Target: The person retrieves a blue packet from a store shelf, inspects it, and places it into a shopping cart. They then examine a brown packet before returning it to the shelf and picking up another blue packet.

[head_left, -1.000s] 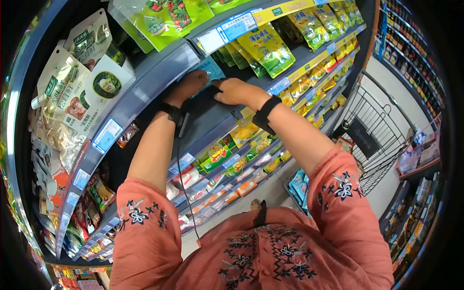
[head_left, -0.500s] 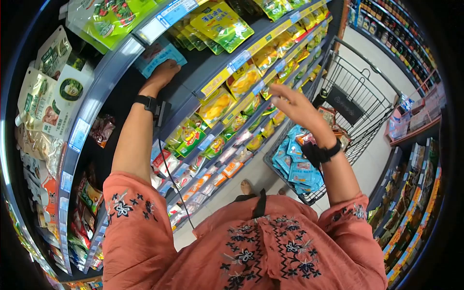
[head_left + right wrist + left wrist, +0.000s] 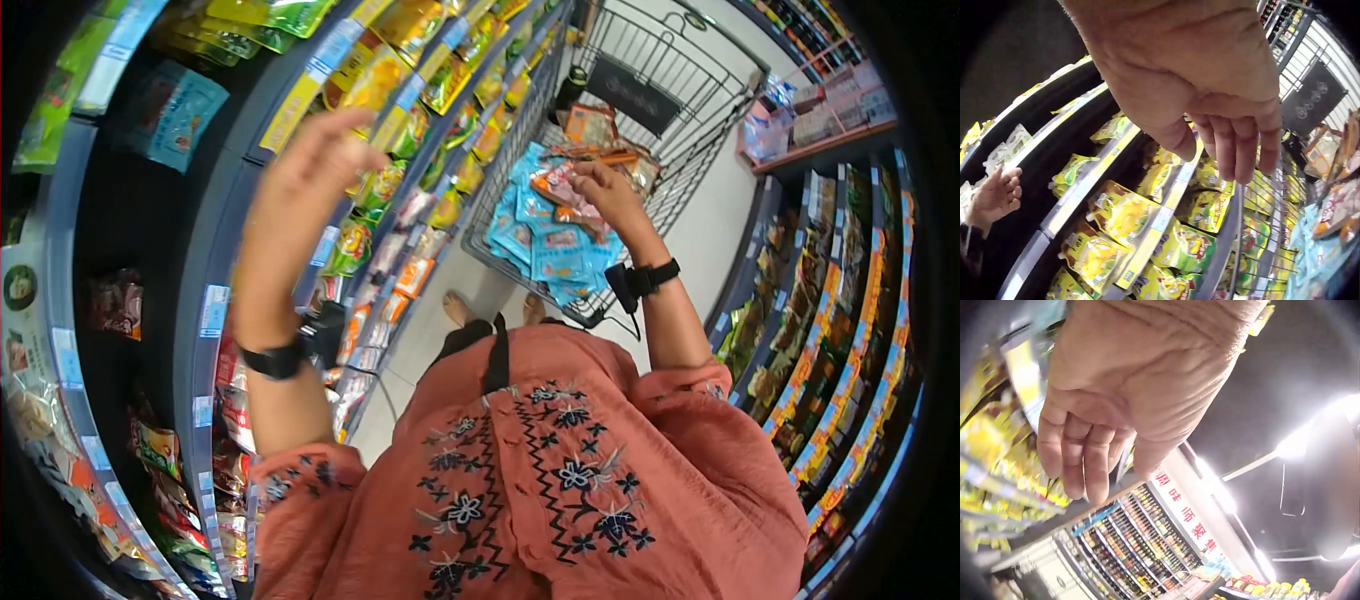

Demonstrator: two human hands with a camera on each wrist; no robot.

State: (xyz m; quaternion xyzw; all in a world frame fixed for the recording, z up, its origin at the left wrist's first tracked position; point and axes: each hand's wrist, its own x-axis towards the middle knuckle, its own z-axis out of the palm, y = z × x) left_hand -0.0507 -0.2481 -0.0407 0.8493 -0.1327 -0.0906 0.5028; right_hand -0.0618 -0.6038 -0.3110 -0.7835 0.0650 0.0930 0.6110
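Observation:
My left hand is raised in front of the shelves, blurred, with nothing in it. In the left wrist view its palm shows bare and the fingers hang loosely bent. Over the shopping cart is my right hand, which overlaps the red and orange packets from above. The right wrist view shows its fingers relaxed around nothing. A pile of light blue packets lies in the near end of the cart. One blue packet stays on the dark shelf at upper left.
Shelves of yellow and green pouches run along the left. A dark red packet sits on a lower shelf. More shelving lines the right side, below a pinkish display stand. The pale floor shows between.
My left hand has left the blue packet on the shelf and drawn back toward me. The view has turned right toward the cart, and my right hand now appears over its packets.

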